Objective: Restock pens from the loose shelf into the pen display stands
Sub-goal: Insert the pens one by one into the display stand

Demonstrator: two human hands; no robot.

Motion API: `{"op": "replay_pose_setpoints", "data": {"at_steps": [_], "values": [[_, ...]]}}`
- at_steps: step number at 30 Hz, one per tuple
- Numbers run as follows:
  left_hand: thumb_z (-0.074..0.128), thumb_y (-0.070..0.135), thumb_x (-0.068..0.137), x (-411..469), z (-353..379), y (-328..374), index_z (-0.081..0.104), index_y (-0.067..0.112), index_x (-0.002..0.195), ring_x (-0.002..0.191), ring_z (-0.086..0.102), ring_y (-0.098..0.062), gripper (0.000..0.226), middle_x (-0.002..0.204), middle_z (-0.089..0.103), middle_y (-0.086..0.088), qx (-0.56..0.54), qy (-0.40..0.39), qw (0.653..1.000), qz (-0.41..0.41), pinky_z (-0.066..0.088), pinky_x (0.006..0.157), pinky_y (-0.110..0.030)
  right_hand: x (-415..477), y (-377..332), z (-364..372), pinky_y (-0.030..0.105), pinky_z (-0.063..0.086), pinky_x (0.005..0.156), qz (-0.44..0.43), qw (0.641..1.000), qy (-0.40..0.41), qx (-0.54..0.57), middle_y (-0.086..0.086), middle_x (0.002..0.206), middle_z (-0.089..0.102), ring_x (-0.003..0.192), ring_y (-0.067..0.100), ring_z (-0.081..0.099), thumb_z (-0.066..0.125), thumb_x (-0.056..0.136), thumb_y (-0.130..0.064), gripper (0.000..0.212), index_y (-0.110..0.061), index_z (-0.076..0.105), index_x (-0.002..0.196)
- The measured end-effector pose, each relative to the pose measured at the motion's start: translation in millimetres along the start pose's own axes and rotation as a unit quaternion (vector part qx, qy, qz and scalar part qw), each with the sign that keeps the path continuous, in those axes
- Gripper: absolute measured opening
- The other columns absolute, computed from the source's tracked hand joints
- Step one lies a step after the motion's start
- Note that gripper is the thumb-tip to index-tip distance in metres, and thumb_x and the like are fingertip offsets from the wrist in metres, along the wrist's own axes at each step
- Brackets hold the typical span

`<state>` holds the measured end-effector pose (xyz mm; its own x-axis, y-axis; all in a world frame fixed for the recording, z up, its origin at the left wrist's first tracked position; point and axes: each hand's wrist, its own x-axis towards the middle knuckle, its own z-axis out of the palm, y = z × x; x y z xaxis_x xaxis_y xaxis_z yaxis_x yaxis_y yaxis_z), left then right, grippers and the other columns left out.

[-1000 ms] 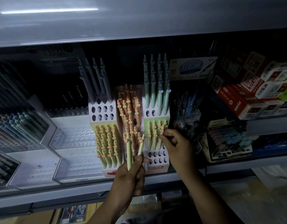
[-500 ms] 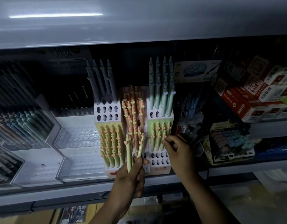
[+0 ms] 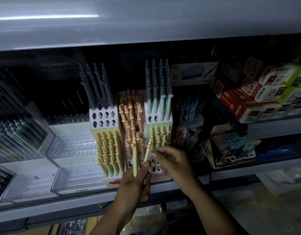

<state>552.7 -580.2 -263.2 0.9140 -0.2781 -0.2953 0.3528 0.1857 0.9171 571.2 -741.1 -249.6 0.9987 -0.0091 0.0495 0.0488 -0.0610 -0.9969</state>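
Observation:
My left hand [image 3: 134,184] grips two pale green pens with pink heart clips: one upright pen [image 3: 134,158] and one tilted pen [image 3: 147,153]. My right hand [image 3: 175,161] hovers just right of the tilted pen, thumb and forefinger tips beside it and nothing between them. Behind stand three display stands. The left stand [image 3: 103,119] has grey pens above and green pens below. The middle stand [image 3: 131,119] is full of orange pens. The right stand [image 3: 156,118] carries teal pens above and green pens [image 3: 160,135] below, with bare holes in its lowest tier.
Clear tiered trays [image 3: 73,150] sit left of the stands, and pens fill racks at the far left [image 3: 14,133]. Stacked boxes [image 3: 248,106] and an eraser display box [image 3: 231,146] stand at the right. The shelf's front edge [image 3: 78,200] runs below and another shelf [image 3: 146,28] overhangs.
My right hand left the green pens in the right stand and moved down-left to the tilted pen in my left hand. My left hand stayed put with both pens.

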Motion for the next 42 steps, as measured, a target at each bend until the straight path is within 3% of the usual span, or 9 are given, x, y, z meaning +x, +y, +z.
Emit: {"op": "replay_pose_setpoints", "data": {"at_steps": [4,8,11,15,18,21,26,31,42], "values": [[0.059,0.050,0.093,-0.2,4.8,-0.7,0.045,0.013,0.065,0.045,0.025,-0.022,0.049,0.053,0.030,-0.012,0.074,-0.024,0.997,0.002,0.026,0.049,-0.034,-4.3,-1.6,3.5,0.019,0.042,0.055,0.019,1.000,0.000,0.018,-0.006,0.061,0.064,0.055,0.003,0.054,0.074,0.090,-0.014,0.014,-0.003,0.072,0.082],[0.057,0.047,0.098,0.8,4.0,-0.7,0.056,0.009,0.072,0.047,0.029,-0.022,0.046,0.058,0.036,-0.012,0.063,-0.020,0.998,-0.019,0.023,0.051,-0.034,-1.8,2.7,-12.9,0.024,0.036,0.048,0.046,0.993,0.080,0.076,-0.001,0.055,0.053,0.049,0.011,0.043,0.072,0.091,-0.021,0.012,-0.010,0.075,0.087],[0.056,0.039,0.101,1.3,-0.1,-3.8,0.068,0.012,0.101,0.046,0.026,-0.020,0.030,0.060,0.039,-0.008,0.021,-0.001,0.999,-0.031,0.021,0.049,-0.029,6.8,5.5,-30.5,0.021,0.034,0.045,0.026,0.980,0.177,0.087,-0.002,0.051,0.051,0.045,0.010,0.040,0.071,0.092,-0.017,0.007,-0.013,0.077,0.092],[0.056,0.036,0.100,-0.8,-6.3,-4.6,0.069,0.013,0.087,0.044,0.018,-0.018,0.030,0.055,0.030,-0.004,0.007,0.004,0.998,-0.064,0.023,0.044,-0.025,14.3,13.9,-44.8,0.031,0.043,0.050,-0.021,0.968,0.249,-0.001,-0.005,0.053,0.060,0.049,0.009,0.049,0.073,0.091,-0.018,0.008,-0.025,0.076,0.088],[0.057,0.035,0.100,-4.0,-7.7,-1.7,0.068,0.012,0.077,0.046,0.015,-0.017,0.035,0.057,0.026,-0.004,-0.017,-0.008,0.996,-0.091,0.018,0.045,-0.025,16.7,21.4,-45.0,0.044,0.048,0.057,-0.041,0.968,0.240,-0.061,0.000,0.062,0.066,0.056,0.014,0.057,0.074,0.090,-0.021,0.015,-0.032,0.072,0.081],[0.058,0.040,0.095,-6.0,-7.6,0.9,0.055,0.010,0.083,0.049,0.011,-0.015,0.032,0.063,0.019,-0.002,-0.059,-0.021,0.992,-0.109,0.012,0.047,-0.025,21.0,24.4,-40.5,0.028,0.044,0.059,-0.054,0.969,0.224,-0.091,-0.015,0.062,0.065,0.059,0.001,0.059,0.074,0.091,-0.018,0.004,-0.019,0.074,0.087],[0.054,0.042,0.101,-7.1,-7.1,2.2,0.044,0.019,0.087,0.052,0.006,-0.012,0.029,0.069,0.012,0.002,-0.113,-0.032,0.986,-0.118,0.009,0.047,-0.021,26.8,27.3,-34.8,0.015,0.033,0.052,-0.081,0.958,0.185,-0.206,-0.005,0.057,0.056,0.055,0.009,0.054,0.073,0.092,-0.020,0.014,-0.011,0.069,0.082],[0.049,0.039,0.103,-5.7,-6.1,3.3,0.050,0.014,0.100,0.051,0.010,-0.012,0.025,0.068,0.017,0.000,-0.092,-0.019,0.993,-0.072,0.008,0.050,-0.026,33.3,39.0,-26.8,0.016,0.044,0.063,-0.051,0.952,0.189,-0.236,-0.019,0.081,0.063,0.073,-0.003,0.060,0.076,0.089,-0.024,0.017,-0.015,0.070,0.103],[0.054,0.040,0.099,2.9,-9.7,-4.2,0.060,0.008,0.116,0.058,0.015,-0.017,0.036,0.069,0.032,-0.004,-0.086,-0.034,0.995,-0.037,0.012,0.055,-0.034,32.0,43.7,-26.8,0.014,0.046,0.061,-0.033,0.955,0.182,-0.234,-0.019,0.077,0.066,0.073,-0.002,0.064,0.076,0.089,-0.027,0.012,-0.019,0.072,0.097]]}}
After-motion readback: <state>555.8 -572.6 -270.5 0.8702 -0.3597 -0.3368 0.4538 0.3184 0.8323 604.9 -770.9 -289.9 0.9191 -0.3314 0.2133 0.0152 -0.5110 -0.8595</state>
